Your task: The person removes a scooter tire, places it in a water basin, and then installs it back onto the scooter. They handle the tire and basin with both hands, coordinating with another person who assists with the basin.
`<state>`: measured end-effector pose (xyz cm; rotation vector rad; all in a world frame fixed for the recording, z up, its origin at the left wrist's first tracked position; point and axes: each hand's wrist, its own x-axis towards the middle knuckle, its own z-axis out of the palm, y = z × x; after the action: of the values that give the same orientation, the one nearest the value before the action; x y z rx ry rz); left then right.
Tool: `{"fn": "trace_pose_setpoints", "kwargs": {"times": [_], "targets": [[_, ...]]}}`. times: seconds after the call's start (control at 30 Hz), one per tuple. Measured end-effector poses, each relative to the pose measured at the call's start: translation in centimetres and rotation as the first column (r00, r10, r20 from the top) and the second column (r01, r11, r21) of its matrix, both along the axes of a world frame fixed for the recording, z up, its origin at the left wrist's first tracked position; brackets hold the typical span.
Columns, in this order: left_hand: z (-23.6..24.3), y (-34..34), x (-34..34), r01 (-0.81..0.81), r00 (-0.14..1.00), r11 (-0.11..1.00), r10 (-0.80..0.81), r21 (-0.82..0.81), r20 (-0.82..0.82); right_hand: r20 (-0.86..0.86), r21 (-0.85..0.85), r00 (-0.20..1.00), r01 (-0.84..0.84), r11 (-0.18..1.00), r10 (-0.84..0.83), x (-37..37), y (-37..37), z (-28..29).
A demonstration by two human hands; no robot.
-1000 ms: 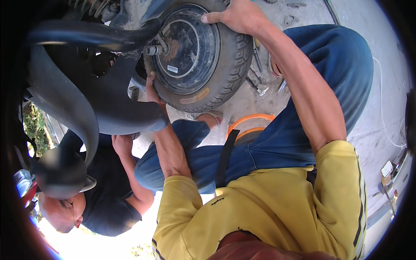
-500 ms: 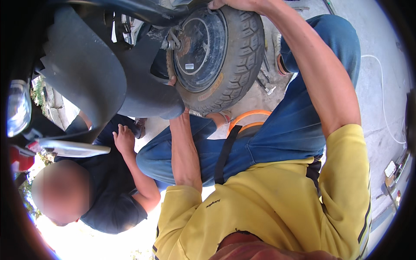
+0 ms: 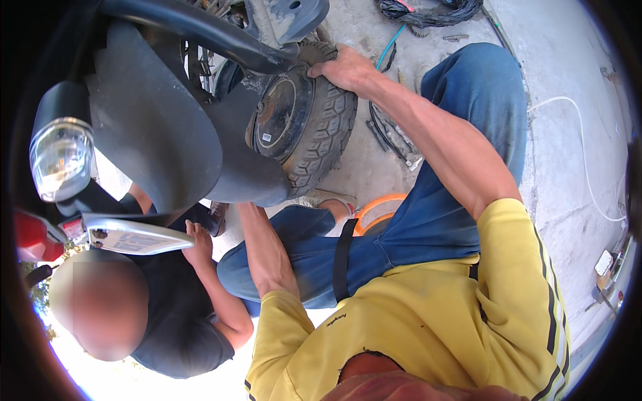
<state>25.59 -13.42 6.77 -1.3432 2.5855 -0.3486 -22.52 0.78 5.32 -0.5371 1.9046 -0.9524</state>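
A black wheel with a knobbly tyre [image 3: 326, 137] stands partly under the rear of a motorbike or scooter, beside its dark plastic mudguard [image 3: 157, 110]. My right hand [image 3: 344, 67] grips the tyre's upper edge, thumb on the sidewall and fingers over the tread. The wheel's dusty hub face [image 3: 284, 110] bears a small white label. My left forearm [image 3: 264, 250] reaches up to the lower side of the mudguard. Behind that mudguard my left hand and its fingers are hidden, so I cannot see what they touch.
A person in a dark shirt [image 3: 180, 321] crouches at the left, one hand near the number plate [image 3: 137, 235]. A clear lamp [image 3: 61, 160] juts out there. An orange ring [image 3: 376, 206] lies between my legs. Tools [image 3: 394, 144], a black cable bundle [image 3: 435, 12] and a white cord [image 3: 580, 127] are on the floor.
The wheel has shifted left, further in beside the mudguard and under the frame. My right hand has moved with it. My left fingertips, earlier visible at the wheel, are now hidden.
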Motion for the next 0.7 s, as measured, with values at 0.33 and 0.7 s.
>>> {"fn": "trace_pose_setpoints", "kwargs": {"times": [0.33, 0.7], "targets": [[6.9, 0.0, 14.9, 0.394, 0.813, 0.91, -0.28, -0.129, 0.51, 0.295, -0.12, 0.935, 0.24, 0.963, -0.196, 1.3, -2.5, -3.1], [6.7, -1.1, 16.3, 0.339, 0.789, 0.939, -0.25, -0.057, 0.561, 0.477, 0.016, 0.837, 0.297, 0.955, -0.268, 1.1, -5.9, -5.1]]}}
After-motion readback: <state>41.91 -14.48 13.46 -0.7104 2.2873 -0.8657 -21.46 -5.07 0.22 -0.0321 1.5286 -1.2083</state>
